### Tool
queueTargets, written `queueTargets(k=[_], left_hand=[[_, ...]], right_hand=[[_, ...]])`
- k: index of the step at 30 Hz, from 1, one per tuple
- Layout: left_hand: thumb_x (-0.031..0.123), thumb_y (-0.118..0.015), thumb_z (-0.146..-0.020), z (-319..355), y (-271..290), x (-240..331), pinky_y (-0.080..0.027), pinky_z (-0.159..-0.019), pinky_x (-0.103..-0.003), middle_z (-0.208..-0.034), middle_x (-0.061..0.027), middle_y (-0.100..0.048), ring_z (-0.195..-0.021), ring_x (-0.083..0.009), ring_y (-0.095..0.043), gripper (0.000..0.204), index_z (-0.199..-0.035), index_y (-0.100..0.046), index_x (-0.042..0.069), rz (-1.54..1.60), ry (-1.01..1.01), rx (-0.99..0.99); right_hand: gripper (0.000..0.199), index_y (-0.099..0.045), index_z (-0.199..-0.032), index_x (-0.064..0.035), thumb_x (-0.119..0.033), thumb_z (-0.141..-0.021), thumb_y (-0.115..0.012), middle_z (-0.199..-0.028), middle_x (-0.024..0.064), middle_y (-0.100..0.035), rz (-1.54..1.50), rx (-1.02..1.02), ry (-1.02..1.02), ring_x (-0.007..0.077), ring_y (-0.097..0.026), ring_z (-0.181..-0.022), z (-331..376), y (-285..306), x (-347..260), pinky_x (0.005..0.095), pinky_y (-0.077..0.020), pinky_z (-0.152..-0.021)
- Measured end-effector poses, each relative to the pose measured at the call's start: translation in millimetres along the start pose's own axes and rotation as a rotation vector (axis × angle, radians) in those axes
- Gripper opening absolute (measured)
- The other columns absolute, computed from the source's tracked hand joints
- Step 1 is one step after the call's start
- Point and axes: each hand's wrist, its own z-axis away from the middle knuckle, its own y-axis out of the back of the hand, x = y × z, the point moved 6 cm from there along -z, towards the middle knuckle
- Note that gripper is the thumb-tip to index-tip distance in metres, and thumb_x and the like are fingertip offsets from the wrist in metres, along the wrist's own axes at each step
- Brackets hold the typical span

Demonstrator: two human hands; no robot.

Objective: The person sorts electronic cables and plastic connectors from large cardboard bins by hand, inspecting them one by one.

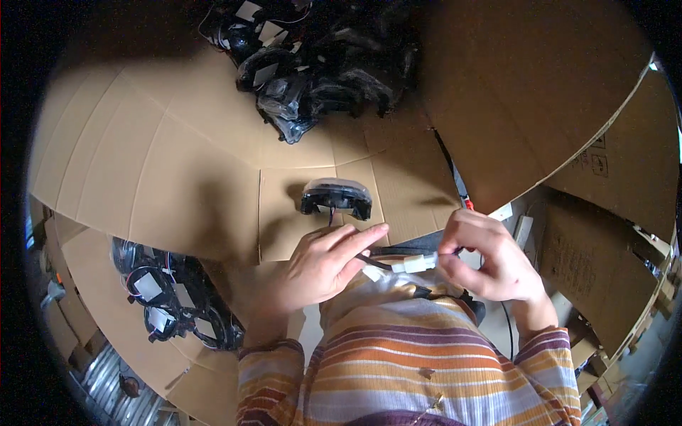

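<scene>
Both hands meet just above the person's striped shirt [426, 355]: the left hand [328, 264] pinches a black cable [375, 264], and the right hand [490, 257] pinches the far end of the white plug connector [414, 264] joined to it. Just beyond the hands, a black lamp unit [337, 197] with a clear lens sits on the cardboard-covered tabletop [185, 163]. More lamp units lie piled at the far edge [312, 64] and lower left [177, 298].

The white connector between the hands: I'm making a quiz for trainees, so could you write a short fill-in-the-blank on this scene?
1. The white connector is pinched by the fingers of the ____ hand.
2. The left hand holds a ____ wire leading to it.
3. The lamp lies on a sheet of ____.
4. The person's sleeves are ____.

Missing words: right; black; cardboard; striped
</scene>
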Motion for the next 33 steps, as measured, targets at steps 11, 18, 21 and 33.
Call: queueTargets(k=[11, 18, 21, 33], left_hand=[[0.023, -0.045, -0.081, 360.4, 207.1, 74.5, -0.039, -0.079, -0.03, -0.112, -0.0138, -0.046, -0.096, -0.0216, -0.048, 0.037, -0.112, -0.043, 0.001, -1.119, 0.83, 1.408], [0.004, -0.056, -0.07, 154.3, 152.0, -16.2, -0.039, -0.077, -0.033, -0.102, -0.0166, -0.05, -0.095, -0.0277, -0.048, 0.03, -0.099, -0.05, -0.001, -0.911, 0.426, 0.975], [0.016, -0.047, -0.08, 23.4, 111.9, -110.1, -0.043, -0.068, -0.025, -0.085, -0.0087, -0.059, -0.076, -0.0136, -0.056, 0.022, -0.094, -0.056, 0.001, 0.058, 0.447, 0.814], [0.026, -0.05, -0.079, -165.6, 151.3, -256.1, -0.043, -0.048, -0.02, -0.07, -0.0064, -0.058, -0.054, -0.0127, -0.056, 0.026, -0.084, -0.055, 0.001, 0.657, 0.34, 0.822]], right_hand=[[0.006, -0.049, -0.067, -0.0008, -0.004, -0.067, -0.054, -0.066, 0.0045, -0.049, -0.128, 0.038, -0.159, 0.0137, -0.047, -0.06, 16.9, 8.2, 23.2, 0.0235, -0.0361, -0.053], [0.007, -0.05, -0.069, -0.0008, -0.006, -0.067, -0.054, -0.067, 0.0076, -0.049, -0.101, -0.052, -0.143, 0.0189, -0.048, -0.063, 3.6, -16.3, 23.3, 0.0264, -0.0369, -0.053], [0.007, -0.05, -0.07, -0.001, -0.006, -0.068, -0.053, -0.068, 0.0076, -0.05, -0.113, -0.022, -0.161, 0.0177, -0.049, -0.063, 12.5, -5.4, 33.1, 0.0255, -0.0371, -0.052], [0.008, -0.052, -0.074, -0.0001, -0.007, -0.07, -0.053, -0.07, 0.0081, -0.053, -0.157, -0.05, -0.348, 0.0168, -0.052, -0.064, 2.3, -22.8, 46.0, 0.0253, -0.0402, -0.055]])
